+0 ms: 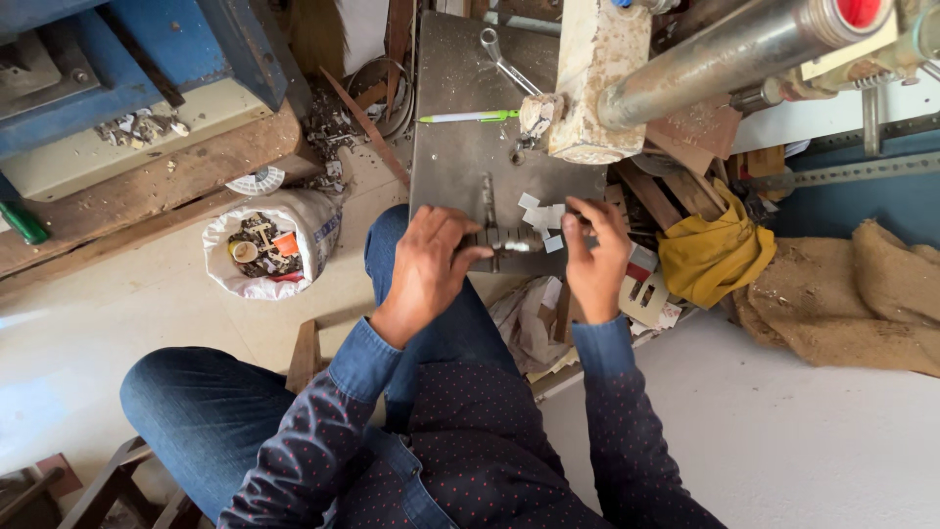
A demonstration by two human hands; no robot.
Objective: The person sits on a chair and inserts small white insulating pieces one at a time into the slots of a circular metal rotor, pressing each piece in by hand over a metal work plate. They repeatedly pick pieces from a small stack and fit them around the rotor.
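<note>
**Both hands closing on a small metal piece at the steel bench plate**

We are looking down from the head camera, scanning left to right. At far left a blue machine base (88, 69) is sitting on a wooden plank (147, 191). Beside it a white sack (318, 230) is standing open, holding scraps. At centre we are seeing the left hand (426, 269), fingers curled and clamped on one end of a small metal piece (509, 242), which is resting at the near edge of the grey steel plate (460, 157). A green pen (470, 117) and a spanner (504, 61) are lying further back. The right hand (595, 260) is pinching the piece's other end, fingertips together. White paper bits (540, 211) are lying just behind. A yellow cloth (710, 255) and burlap sacking (852, 294) are lying at right.
</note>
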